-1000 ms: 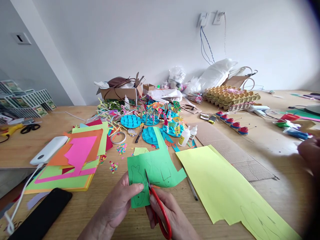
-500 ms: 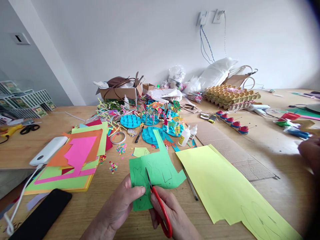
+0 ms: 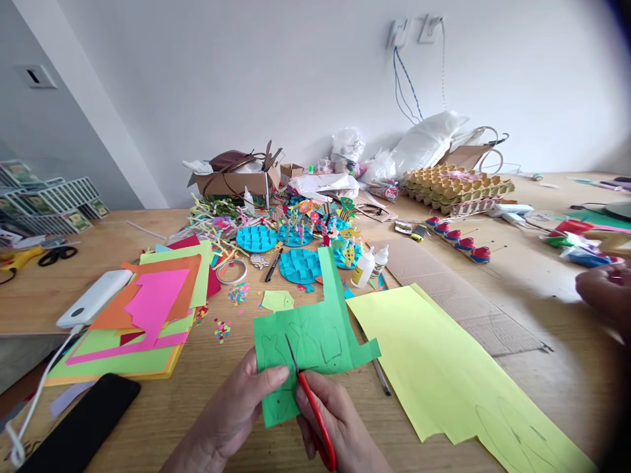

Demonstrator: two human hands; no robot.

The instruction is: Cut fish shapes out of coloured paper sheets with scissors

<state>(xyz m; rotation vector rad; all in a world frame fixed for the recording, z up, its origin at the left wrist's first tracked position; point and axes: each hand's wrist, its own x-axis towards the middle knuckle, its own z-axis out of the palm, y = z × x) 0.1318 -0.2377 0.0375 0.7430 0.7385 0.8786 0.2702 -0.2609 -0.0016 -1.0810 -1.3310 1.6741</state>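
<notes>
A sheet of green paper [image 3: 315, 341] with fish outlines drawn in pencil is pinched at its left edge by my left hand [image 3: 241, 401], thumb on top. My right hand [image 3: 340, 417] is closed round the red handles of a pair of scissors [image 3: 315, 410]. The scissor blades lie over the paper between two drawn outlines, pointing away from me. A narrow strip of the green sheet sticks up at its far right side. Just beyond the sheet lies a small yellow-green paper piece [image 3: 278, 301] with a fish drawn on it.
Coloured paper sheets [image 3: 158, 302], a white power bank [image 3: 96, 297] and a black phone [image 3: 81, 424] lie left. Large yellow paper [image 3: 444, 361] and cardboard [image 3: 444, 295] lie right. Glue bottles [image 3: 363, 268] and blue discs [image 3: 300, 265] stand behind. Another person's hand [image 3: 604, 289] is at far right.
The green sheet has shifted and flattened, its right end moving rightward and its upright strip swinging right. The other person's hand has moved slightly left.
</notes>
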